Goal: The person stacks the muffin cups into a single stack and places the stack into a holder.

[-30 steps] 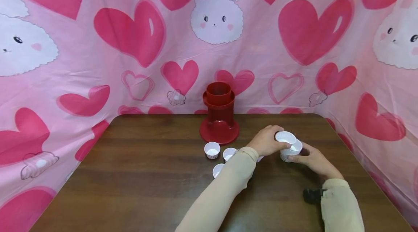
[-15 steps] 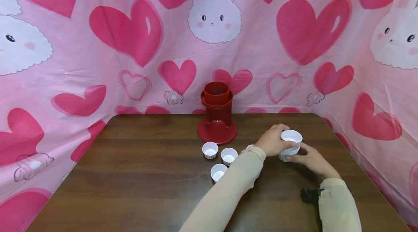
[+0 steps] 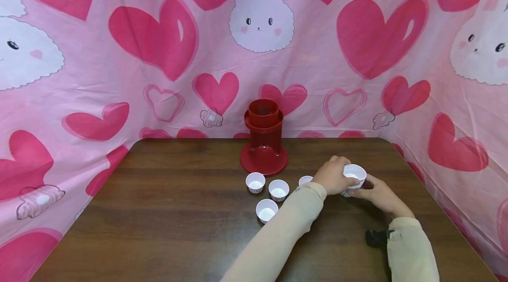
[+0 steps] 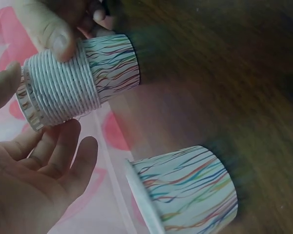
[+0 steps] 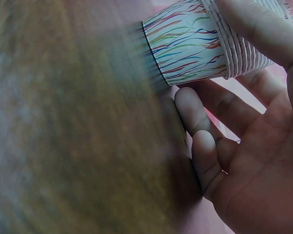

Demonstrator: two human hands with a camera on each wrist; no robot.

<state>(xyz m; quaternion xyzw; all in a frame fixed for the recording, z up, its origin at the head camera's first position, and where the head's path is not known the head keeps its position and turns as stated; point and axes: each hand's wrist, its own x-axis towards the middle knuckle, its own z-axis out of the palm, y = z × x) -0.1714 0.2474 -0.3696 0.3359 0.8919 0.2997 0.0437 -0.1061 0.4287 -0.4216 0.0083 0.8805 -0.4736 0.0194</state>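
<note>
A stack of small white paper cups (image 3: 354, 176) with colored wavy stripes stands on the right side of the table, many rims nested together. My left hand (image 3: 332, 177) grips the topmost cup at its rim, thumb in front; in the left wrist view its thumb and fingers (image 4: 68, 146) are around the rim end. My right hand (image 3: 381, 193) holds the stack lower down from the right. In the right wrist view its thumb (image 5: 259, 29) lies along the stacked rims, while the lower fingers are curled beside the striped bottom cup (image 5: 185, 44).
Several single paper cups stand upright mid-table, such as a left one (image 3: 255, 183), a front one (image 3: 267, 211) and one partly behind the left sleeve (image 3: 305, 180). A red cylindrical stand (image 3: 265, 141) on a round base is at the back. Pink heart-print cloth (image 3: 218, 30) surrounds the table (image 3: 178, 211).
My left hand has moved right and slightly down, bringing its cup from beside the stack's top down into it. The right hand stays about the same place around the stack.
</note>
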